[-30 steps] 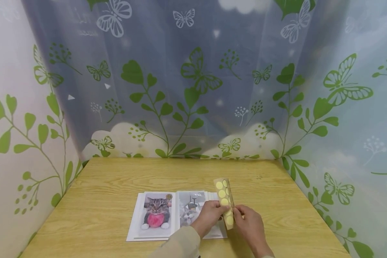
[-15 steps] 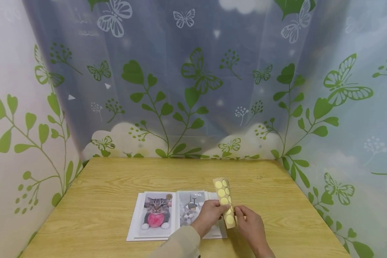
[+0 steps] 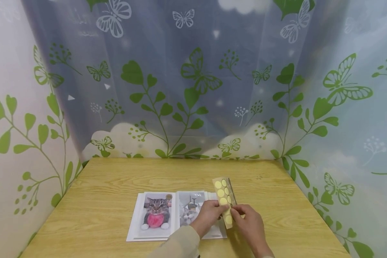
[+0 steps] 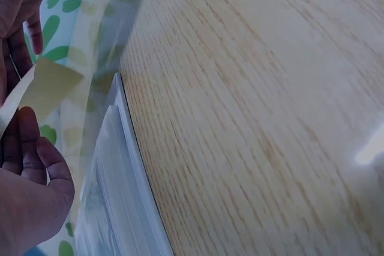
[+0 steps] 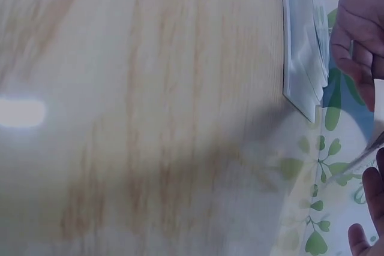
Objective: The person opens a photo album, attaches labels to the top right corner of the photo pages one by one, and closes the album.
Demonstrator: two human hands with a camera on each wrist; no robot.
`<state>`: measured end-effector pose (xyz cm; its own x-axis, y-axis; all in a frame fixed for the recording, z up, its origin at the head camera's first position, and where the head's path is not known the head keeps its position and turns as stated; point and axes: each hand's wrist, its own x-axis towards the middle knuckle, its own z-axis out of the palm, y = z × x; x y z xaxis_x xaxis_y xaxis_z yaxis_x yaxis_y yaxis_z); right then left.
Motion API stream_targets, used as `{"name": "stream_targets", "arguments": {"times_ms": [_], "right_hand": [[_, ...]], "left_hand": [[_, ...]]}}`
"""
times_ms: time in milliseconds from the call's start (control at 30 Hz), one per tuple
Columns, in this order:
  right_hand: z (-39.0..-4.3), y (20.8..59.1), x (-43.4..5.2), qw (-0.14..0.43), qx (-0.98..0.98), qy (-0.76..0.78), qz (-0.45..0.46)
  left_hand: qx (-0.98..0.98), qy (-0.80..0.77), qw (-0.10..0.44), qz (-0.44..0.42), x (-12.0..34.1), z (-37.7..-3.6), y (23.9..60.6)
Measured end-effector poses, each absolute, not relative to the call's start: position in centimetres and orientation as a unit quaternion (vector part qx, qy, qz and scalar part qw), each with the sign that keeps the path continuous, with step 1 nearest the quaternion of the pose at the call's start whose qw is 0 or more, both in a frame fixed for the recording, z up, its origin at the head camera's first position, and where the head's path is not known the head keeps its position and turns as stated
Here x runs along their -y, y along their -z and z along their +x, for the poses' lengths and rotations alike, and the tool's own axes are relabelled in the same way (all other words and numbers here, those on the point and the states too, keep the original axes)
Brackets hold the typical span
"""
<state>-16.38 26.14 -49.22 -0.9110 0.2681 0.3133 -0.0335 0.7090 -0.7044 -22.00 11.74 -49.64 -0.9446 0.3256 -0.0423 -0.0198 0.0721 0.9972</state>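
Pinched between the left hand (image 3: 209, 216) and the right hand (image 3: 249, 223), a sticker sheet (image 3: 225, 200) is held upright, rising toward 12 o'clock. Its yellow dots are shown only by the head view; only its pale back (image 4: 48, 85) is seen from the left wrist. A photo album (image 3: 167, 214) is spread at 9 o'clock on the table (image 3: 93, 211).

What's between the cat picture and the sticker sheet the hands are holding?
In the head view, the album's right-hand page lies between the cat picture and the sticker sheet, with the left hand over it.
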Motion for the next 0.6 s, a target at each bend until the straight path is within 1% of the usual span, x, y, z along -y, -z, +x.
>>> {"name": "stream_targets", "arguments": {"times_ms": [400, 600], "right_hand": [[-16.31, 49.06, -26.27, 0.199, 0.899, -0.381, -0.084], [-16.34, 49.16, -26.34, 0.197, 0.895, -0.388, -0.103]], "left_hand": [[-0.718, -0.679, 0.118, 0.097, -12.03, -21.87, 49.8], [-0.708, -0.695, 0.103, 0.074, -12.2, -21.87, 49.8]]}}
